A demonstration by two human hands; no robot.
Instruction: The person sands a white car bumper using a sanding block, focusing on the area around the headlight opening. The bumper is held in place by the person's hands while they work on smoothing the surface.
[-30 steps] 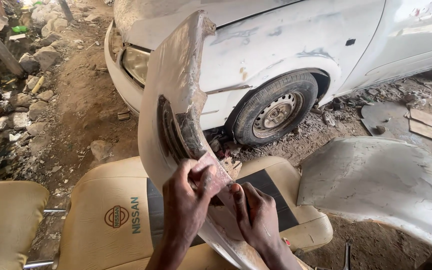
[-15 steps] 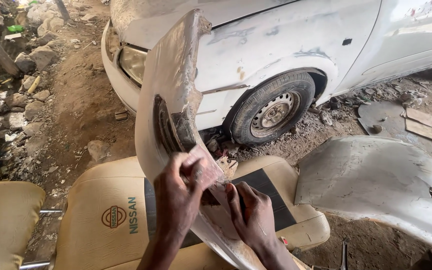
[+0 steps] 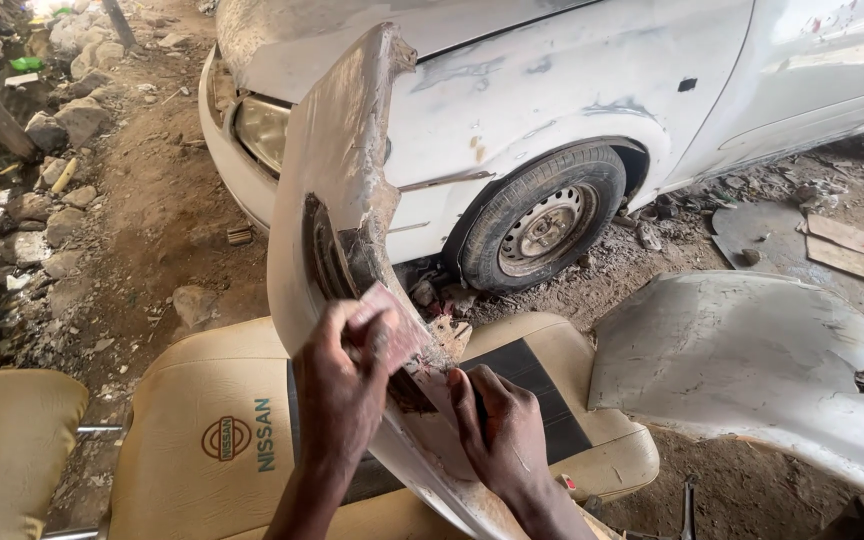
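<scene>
Bumper panel (image 3: 337, 190) stood upright on tan car seat (image 3: 202, 440), steadied low by right hand (image 3: 504, 440), fingers wrapped around edge; reddish sanding pad (image 3: 397, 325) pinched by left hand (image 3: 340, 385), pressed against panel; white car (image 3: 572, 100) beyond hands, loose fender (image 3: 752, 360) right of right hand

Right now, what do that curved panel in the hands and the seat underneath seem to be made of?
The curved panel looks like a painted car body part, plastic or metal I cannot tell: dull, dusty grey-beige surface with scuffs. The seat looks like tan leather or vinyl: smooth, stitched, slightly shiny. The pinkish sheet under the left hand resembles sandpaper.
</scene>
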